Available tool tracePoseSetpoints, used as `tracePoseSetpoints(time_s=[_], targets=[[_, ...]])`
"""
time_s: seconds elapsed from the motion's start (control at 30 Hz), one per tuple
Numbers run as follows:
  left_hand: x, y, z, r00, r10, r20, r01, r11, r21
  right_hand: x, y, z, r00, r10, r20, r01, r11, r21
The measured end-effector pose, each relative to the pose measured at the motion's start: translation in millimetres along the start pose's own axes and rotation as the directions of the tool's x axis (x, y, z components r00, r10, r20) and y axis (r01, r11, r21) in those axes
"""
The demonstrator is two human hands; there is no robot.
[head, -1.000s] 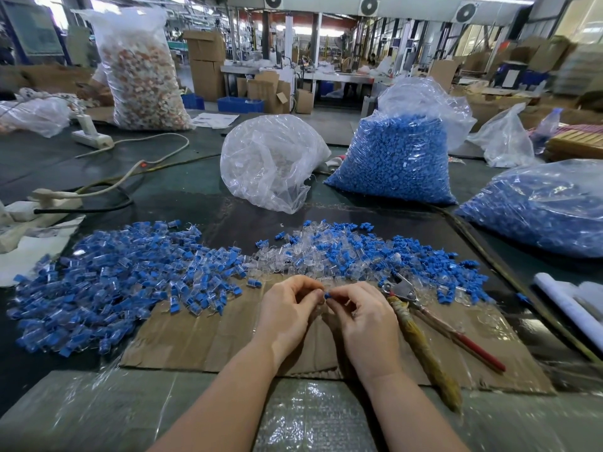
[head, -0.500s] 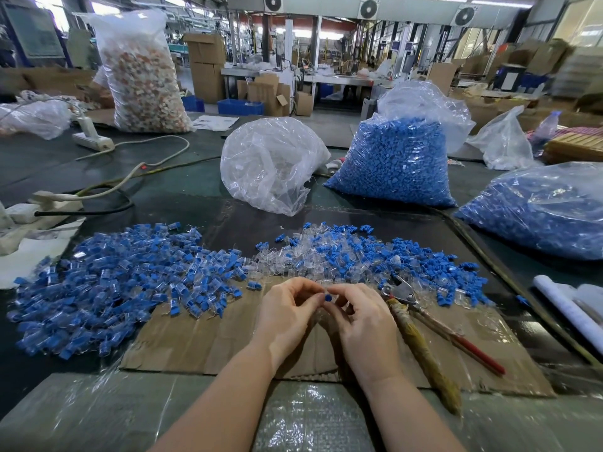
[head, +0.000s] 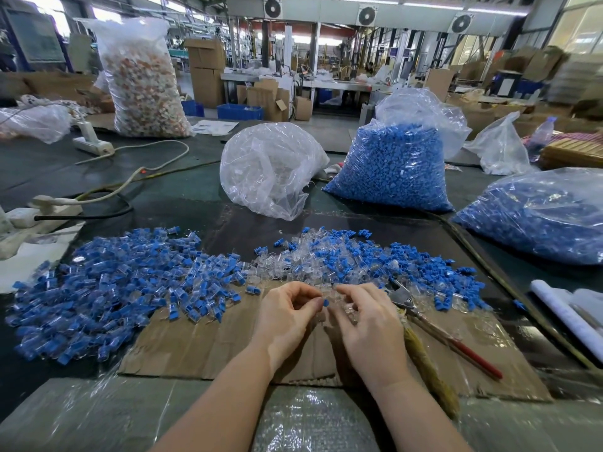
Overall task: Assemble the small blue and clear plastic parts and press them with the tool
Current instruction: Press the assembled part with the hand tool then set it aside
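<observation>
Both hands work over the cardboard sheet (head: 202,347) on the desk. The left hand (head: 287,318) has a narrow grip, pinching a small blue part (head: 325,302) at its fingertips. The right hand (head: 368,324), touching it, curls around clear parts (head: 347,309). The pliers (head: 403,298) lie just right of the right hand. Assembled pieces (head: 107,295) are heaped left of the cardboard sheet's centre, loose parts (head: 375,256) beyond the hands.
</observation>
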State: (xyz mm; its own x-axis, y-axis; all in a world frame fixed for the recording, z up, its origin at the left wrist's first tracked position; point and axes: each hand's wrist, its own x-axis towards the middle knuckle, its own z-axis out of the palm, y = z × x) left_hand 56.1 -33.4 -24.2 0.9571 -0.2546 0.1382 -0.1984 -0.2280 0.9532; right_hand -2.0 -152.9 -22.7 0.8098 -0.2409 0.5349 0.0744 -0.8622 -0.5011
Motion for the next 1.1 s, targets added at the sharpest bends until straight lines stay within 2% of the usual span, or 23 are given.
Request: tracePoseSetpoints(time_s=[0.07, 0.17, 0.27, 0.33, 0.4, 0.5, 0.7, 0.77, 0.8, 0.87, 0.93, 1.1], targets=[[0.4, 0.2, 0.2, 1.000, -0.011, -0.002, 0.011, 1.000, -0.007, 3.1, 1.8, -6.9, 0.998, 0.056, -0.019, -0.057, 0.996, -0.071], [0.7, 0.8, 0.6, 1.000, -0.022, -0.005, 0.022, 0.999, -0.043, 4.6, 9.6, -20.7, 0.976, 0.217, 0.035, -0.200, 0.941, -0.272], [2.5, 1.0, 1.3, 0.999, -0.044, -0.020, 0.043, 0.998, -0.055, 1.7, 22.4, -37.5, 0.887, 0.450, 0.104, -0.330, 0.775, -0.539], [4.6, 0.3, 1.9, 0.997, -0.075, -0.035, 0.073, 0.995, -0.062, -0.9, 30.3, -46.2, 0.810, 0.566, 0.151, -0.365, 0.689, -0.626], [7.1, 0.1, 2.9, 0.991, -0.127, -0.039, 0.122, 0.986, -0.112, -3.2, 34.9, -52.0, 0.762, 0.620, 0.186, -0.373, 0.656, -0.656], [9.0, 1.4, 4.0, 0.980, -0.199, -0.023, 0.190, 0.959, -0.208, -5.7, 34.9, -55.5, 0.782, 0.594, 0.187, -0.336, 0.656, -0.676], [10.3, 6.2, 1.5, 0.957, -0.289, -0.003, 0.273, 0.905, -0.328, 0.5, 26.4, -61.2, 0.841, 0.505, 0.193, -0.276, 0.708, -0.651], [12.0, 10.1, 1.1, 0.946, -0.323, 0.011, 0.304, 0.878, -0.369, 5.3, 21.0, -64.0, 0.870, 0.434, 0.233, -0.214, 0.760, -0.614], [12.7, 12.3, 1.5, 0.940, -0.339, 0.022, 0.320, 0.861, -0.395, 8.0, 17.2, -65.1, 0.876, 0.400, 0.268, -0.206, 0.815, -0.542], [14.3, 16.9, 3.4, 0.935, -0.352, 0.040, 0.335, 0.841, -0.424, 13.7, 5.6, -66.1, 0.843, 0.380, 0.380, -0.274, 0.912, -0.305], [17.5, 20.1, 6.5, 0.939, -0.344, 0.025, 0.321, 0.846, -0.425, 18.0, -7.1, -67.0, 0.787, 0.362, 0.500, -0.367, 0.926, -0.093], [22.7, 24.2, 7.6, 0.941, -0.337, -0.032, 0.298, 0.868, -0.397, 22.7, -18.9, -71.6, 0.723, 0.355, 0.593, -0.485, 0.871, 0.070]])
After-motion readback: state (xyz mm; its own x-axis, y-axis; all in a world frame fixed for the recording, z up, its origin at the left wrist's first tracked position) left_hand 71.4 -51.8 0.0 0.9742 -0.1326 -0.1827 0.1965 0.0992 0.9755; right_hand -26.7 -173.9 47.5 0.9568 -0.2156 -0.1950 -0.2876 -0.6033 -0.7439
